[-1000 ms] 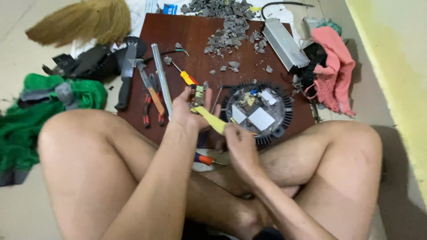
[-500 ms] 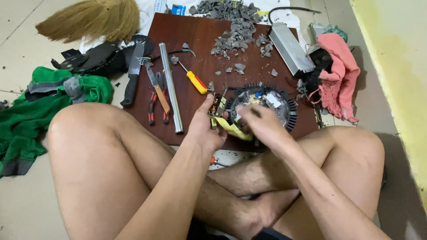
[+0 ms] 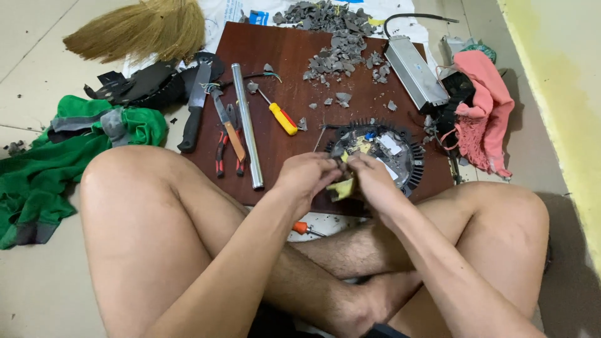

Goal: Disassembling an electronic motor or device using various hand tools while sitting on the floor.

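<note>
Where pale floor tiles [image 3: 37, 37] meet a yellow wall [image 3: 563, 81], a dark brown board [image 3: 288, 69] is laid flat on the floor between the crossed legs and a white printed sheet [image 3: 238, 12]. At the board's far edge a heap of grey fragments [image 3: 332, 31] is piled, partly on that sheet, whose blue patch is seen near the top. A long silver box [image 3: 414, 72] lies slanted at the board's right corner, beside a pink cloth [image 3: 485, 106]. A round black finned housing [image 3: 400, 153] is set at the near right. At its near rim a small yellow piece [image 3: 343, 188] is pinched between the fingers of the left hand [image 3: 307, 178] and the right hand [image 3: 372, 178], both pressed together on it; its long axis appears to run toward the person, though it is mostly hidden.
</note>
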